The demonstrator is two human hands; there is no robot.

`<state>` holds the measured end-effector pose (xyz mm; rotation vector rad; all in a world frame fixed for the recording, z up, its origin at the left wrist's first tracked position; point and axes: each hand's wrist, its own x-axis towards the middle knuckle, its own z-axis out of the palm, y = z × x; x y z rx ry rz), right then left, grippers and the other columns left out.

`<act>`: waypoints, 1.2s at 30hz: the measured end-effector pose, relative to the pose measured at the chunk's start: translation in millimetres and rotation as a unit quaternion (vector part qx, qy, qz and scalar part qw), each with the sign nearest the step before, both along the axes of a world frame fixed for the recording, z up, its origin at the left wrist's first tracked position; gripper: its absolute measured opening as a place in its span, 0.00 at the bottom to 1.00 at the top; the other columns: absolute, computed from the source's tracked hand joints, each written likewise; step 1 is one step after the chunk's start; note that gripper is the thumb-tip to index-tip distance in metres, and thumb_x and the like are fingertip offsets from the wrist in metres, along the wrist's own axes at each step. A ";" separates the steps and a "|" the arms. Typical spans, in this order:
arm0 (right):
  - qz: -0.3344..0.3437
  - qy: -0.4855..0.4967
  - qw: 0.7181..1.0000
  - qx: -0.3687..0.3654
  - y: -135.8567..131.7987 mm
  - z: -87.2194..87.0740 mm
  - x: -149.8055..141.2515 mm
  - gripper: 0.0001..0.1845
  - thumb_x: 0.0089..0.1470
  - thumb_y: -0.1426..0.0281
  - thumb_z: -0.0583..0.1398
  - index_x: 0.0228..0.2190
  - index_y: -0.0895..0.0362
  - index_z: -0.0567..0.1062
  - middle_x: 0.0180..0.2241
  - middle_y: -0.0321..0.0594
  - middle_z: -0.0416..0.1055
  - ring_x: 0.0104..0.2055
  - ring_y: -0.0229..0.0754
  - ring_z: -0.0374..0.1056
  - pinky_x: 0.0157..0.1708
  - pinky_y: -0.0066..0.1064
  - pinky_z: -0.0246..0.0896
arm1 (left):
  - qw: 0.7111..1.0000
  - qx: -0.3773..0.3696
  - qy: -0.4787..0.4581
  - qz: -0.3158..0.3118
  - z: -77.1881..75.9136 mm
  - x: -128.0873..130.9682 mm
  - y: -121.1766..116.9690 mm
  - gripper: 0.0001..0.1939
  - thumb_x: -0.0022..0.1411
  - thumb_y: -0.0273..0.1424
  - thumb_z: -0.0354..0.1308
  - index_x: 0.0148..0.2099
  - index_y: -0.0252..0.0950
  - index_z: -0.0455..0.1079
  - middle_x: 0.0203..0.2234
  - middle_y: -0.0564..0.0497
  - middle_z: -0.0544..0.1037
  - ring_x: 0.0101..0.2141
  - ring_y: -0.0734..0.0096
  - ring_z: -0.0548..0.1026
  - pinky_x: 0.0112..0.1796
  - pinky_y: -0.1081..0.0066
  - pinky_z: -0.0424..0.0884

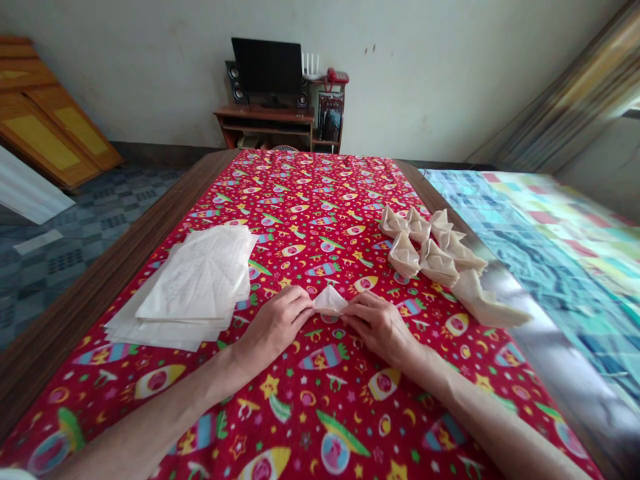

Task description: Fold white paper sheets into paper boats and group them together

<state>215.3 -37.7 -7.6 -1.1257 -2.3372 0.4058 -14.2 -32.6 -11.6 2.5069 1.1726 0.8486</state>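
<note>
A small folded piece of white paper with a pointed top lies between my hands, low over the red patterned cloth. My left hand pinches its left corner, fingers closed. At the opposite corner, my right hand grips the paper with thumb and fingers pressed together. Left of my hands sits an uneven stack of white paper sheets, the top ones creased. To the right stand several folded paper boats in cream paper, grouped in loose rows near the cloth's edge.
The red cloth covers a brown wooden table. Beyond its far end stands a small desk with a monitor, speakers and a red telephone. A bed with a checked cover adjoins on the right; a wooden cabinet stands left.
</note>
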 end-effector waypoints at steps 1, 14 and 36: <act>-0.020 0.015 0.999 -0.021 0.3 -0.3 -0.7 0.09 0.60 0.67 0.55 0.33 0.54 0.75 0.31 0.38 0.71 0.32 0.37 0.66 0.32 0.27 0.61 | 1.000 -0.014 -0.009 0.010 -1.5 0.6 1.5 0.07 0.66 0.27 0.51 0.35 0.35 0.69 0.32 0.52 0.71 0.34 0.72 0.71 0.37 0.72 0.70; -0.117 -0.111 0.986 0.040 0.3 6.6 -10.9 0.13 0.62 0.66 0.52 0.27 0.55 0.69 0.28 0.40 0.69 0.30 0.38 0.64 0.31 0.28 0.54 | 0.996 -0.014 0.048 0.073 -4.6 0.9 9.1 0.08 0.64 0.28 0.53 0.31 0.36 0.64 0.30 0.51 0.67 0.33 0.68 0.69 0.36 0.68 0.68; -0.136 -0.161 0.975 0.075 4.2 6.7 -12.3 0.14 0.61 0.65 0.53 0.26 0.57 0.69 0.26 0.37 0.69 0.28 0.36 0.65 0.28 0.27 0.50 | 0.975 0.043 0.202 -0.076 13.2 16.8 -22.1 0.27 0.69 0.35 0.42 0.67 0.33 0.46 0.64 0.46 0.53 0.64 0.63 0.46 0.62 0.56 0.46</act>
